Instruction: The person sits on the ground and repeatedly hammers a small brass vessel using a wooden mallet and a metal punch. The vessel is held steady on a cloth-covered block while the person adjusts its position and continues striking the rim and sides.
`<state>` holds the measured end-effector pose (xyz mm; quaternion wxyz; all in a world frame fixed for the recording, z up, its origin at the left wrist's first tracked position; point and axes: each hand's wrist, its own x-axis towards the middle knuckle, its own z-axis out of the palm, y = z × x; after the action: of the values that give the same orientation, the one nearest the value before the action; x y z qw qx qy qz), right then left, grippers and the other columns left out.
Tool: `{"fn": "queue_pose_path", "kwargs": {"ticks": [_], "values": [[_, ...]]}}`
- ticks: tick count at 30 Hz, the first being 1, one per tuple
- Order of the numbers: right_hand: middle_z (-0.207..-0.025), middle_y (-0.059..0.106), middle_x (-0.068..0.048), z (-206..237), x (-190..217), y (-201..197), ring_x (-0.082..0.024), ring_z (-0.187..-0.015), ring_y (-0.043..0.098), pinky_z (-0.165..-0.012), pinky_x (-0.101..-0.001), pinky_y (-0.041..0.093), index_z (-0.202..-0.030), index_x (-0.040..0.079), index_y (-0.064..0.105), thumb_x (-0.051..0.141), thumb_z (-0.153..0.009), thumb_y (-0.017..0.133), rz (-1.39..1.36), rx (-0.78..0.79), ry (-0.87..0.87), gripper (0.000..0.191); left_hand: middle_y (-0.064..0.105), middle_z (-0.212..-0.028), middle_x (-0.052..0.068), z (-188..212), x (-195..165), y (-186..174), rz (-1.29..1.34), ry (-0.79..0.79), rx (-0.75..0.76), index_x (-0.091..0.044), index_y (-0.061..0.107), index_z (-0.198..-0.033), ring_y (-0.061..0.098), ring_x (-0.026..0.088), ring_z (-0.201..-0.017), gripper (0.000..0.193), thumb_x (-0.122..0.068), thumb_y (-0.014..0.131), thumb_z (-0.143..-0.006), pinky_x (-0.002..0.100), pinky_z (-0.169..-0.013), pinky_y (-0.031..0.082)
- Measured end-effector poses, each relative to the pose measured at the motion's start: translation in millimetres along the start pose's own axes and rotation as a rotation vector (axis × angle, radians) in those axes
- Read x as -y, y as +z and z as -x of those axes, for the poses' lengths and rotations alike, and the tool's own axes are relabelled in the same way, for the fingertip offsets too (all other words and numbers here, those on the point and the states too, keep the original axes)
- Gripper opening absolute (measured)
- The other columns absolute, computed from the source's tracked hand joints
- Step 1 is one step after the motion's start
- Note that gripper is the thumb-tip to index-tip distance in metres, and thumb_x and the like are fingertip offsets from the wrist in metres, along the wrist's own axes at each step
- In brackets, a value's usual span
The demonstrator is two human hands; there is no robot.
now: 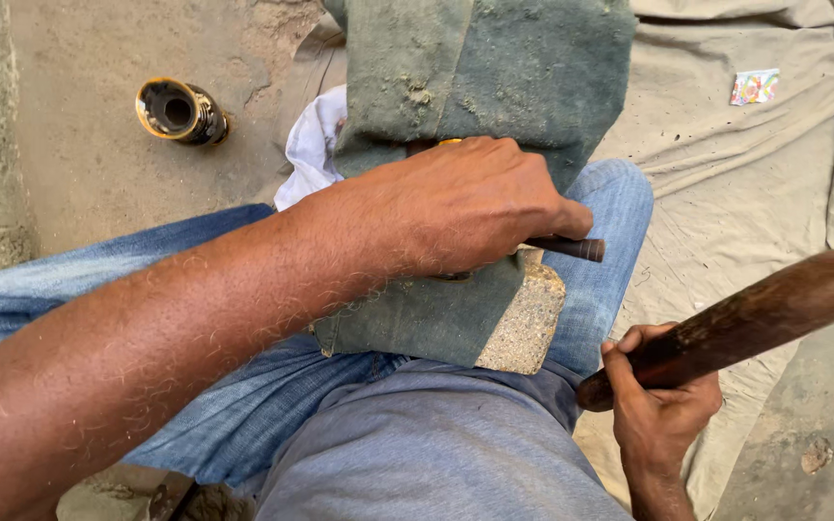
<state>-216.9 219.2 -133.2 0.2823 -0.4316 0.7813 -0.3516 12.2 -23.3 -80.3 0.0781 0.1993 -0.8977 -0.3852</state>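
The right hand [663, 405] is closed around the lower end of a wooden mallet [745, 323], which is raised off to the right, its thick end running out of frame. It touches nothing else.

The left hand [465, 207] is closed around a thin dark chisel [571, 249]; only the butt end shows past the fingers, pointing right. The working tip is hidden under the hand. A small yellow part shows just above the knuckles; what it is cannot be told.

The hand rests on a dusty green cloth [475, 77] draped over the knee of the jeans [243, 386]. A rough stone slab [528, 328] lies under the cloth, 1 corner exposed just beside the chisel.

Progress: the tools are gripped and the mallet is clear of the chisel. No finished cut is visible, since the hand covers the work area, so the work judged done cannot be told.

Beyond the knee, a white rag [309, 145] lies touching the cloth. Far left on the sandy floor lies 1 black-and-yellow cylinder [178, 111], well apart. A beige sheet [745, 164] covers the ground to the right, with a small coloured wrapper [755, 87] on it. Nothing stands between mallet and chisel.
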Motion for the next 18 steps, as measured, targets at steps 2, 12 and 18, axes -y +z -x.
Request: {"fn": "queue_pose_path", "kwargs": {"ticks": [2, 12, 18], "values": [[-0.092, 0.070, -0.006, -2.8, 3.9, -0.5, -0.014, -0.080, 0.067, -0.074, -0.0292, 0.055, -0.109, 0.000, 0.065, -0.007, -0.088, 0.074, 0.232, 0.005, -0.060, 0.024, 0.073, -0.079, 0.019, 0.8, 0.2, -0.8, 0.004, 0.030, -0.003, -0.022, 0.074, -0.116, 0.072, 0.042, -0.076, 0.032, -0.010, 0.058, -0.091, 0.054, -0.067, 0.055], [-0.088, 0.066, -0.005, -16.6, 29.2, -0.1, -0.012, -0.074, 0.064, -0.064, -0.0276, 0.053, -0.116, 0.004, 0.060, -0.004, -0.085, 0.074, 0.034, -0.009, -0.003, 0.035, 0.073, -0.080, 0.017, 10.7, 1.7, -9.8, 0.026, 0.070, -0.027, -0.019, 0.071, -0.118, 0.071, 0.042, -0.078, 0.036, -0.007, 0.065, -0.084, 0.053, -0.065, 0.054], [-0.092, 0.068, -0.004, -14.7, 35.7, -1.4, -0.011, -0.074, 0.068, -0.064, -0.0276, 0.056, -0.115, 0.005, 0.060, -0.002, -0.089, 0.074, 0.014, -0.033, -0.062, 0.030, 0.074, -0.082, 0.015, 14.9, 2.4, -12.6, 0.049, 0.061, -0.012, -0.023, 0.068, -0.127, 0.072, 0.037, -0.077, 0.046, -0.002, 0.064, -0.086, 0.051, -0.064, 0.054]]}}
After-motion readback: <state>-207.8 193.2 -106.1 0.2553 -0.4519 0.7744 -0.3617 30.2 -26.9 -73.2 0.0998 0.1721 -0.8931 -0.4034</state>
